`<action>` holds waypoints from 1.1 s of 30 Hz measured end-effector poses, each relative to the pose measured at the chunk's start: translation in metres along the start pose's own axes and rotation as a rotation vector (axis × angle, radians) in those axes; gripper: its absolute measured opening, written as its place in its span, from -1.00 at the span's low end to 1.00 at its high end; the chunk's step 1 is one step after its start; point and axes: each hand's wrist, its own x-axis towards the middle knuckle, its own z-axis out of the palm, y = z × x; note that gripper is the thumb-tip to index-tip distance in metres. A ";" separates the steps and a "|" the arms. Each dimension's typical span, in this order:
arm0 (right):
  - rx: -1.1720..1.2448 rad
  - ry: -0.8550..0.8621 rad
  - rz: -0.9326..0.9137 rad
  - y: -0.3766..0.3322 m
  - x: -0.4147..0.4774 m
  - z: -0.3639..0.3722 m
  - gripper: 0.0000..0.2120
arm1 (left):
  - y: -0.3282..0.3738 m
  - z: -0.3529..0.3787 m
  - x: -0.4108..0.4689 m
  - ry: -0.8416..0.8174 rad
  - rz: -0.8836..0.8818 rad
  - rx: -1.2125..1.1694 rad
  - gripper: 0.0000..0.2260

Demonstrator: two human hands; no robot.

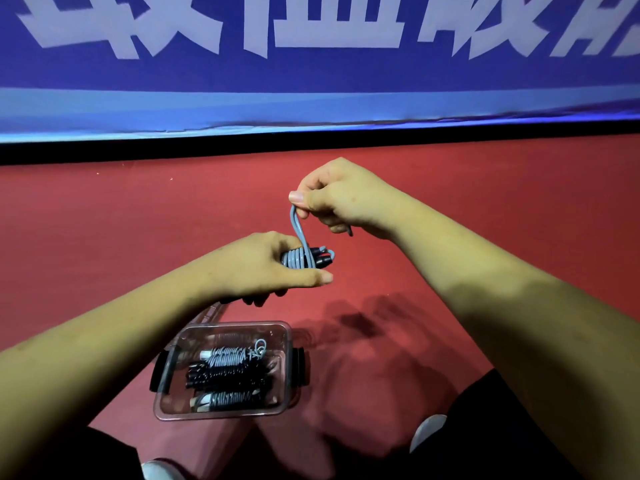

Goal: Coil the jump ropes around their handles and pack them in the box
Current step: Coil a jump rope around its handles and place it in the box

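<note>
You are wearing black clothing on your legs: the right leg is showing as a wide dark shape in the lower right corner, and the left leg as a smaller dark patch at the lower left. The cloth is looking plain; whether it is trousers or shorts I cannot tell. You are wearing pale, whitish-grey shoes with rounded toes: the right shoe is showing beside the right leg, and the left shoe at the bottom edge. Your left forearm and right forearm are showing bare down to the wrists. On your left hand and right hand the thumbnails are looking short and plain.
</note>
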 end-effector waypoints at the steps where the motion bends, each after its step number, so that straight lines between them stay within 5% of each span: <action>1: -0.006 -0.003 0.002 0.001 0.001 0.001 -0.72 | 0.002 0.002 -0.002 0.000 -0.003 -0.007 -0.60; 8: -0.003 0.011 0.080 0.019 0.005 -0.008 -0.73 | 0.001 0.002 -0.005 -0.003 0.108 -0.226 -0.60; 14: 0.055 -0.030 0.093 0.029 0.002 -0.011 -0.72 | 0.008 -0.008 -0.003 0.237 0.182 -0.648 -0.78; 18: 0.045 -0.087 0.100 0.024 0.002 -0.009 -0.71 | 0.000 -0.024 -0.004 0.139 0.275 -0.891 -0.53; 22: -0.050 -0.028 0.050 0.008 -0.001 -0.005 -0.76 | -0.005 -0.035 0.004 0.323 0.136 -0.854 -0.67; 24: -0.279 0.018 -0.043 -0.005 -0.002 0.003 -0.76 | -0.011 -0.041 0.008 0.393 0.062 -0.809 -0.77; 27: -0.652 0.061 -0.138 -0.015 -0.002 0.011 -0.71 | -0.018 -0.043 0.013 0.391 -0.021 -0.691 -0.82; 33: -0.997 0.088 -0.220 -0.018 -0.015 0.017 -0.77 | -0.024 -0.023 0.020 0.376 -0.088 -0.315 -0.85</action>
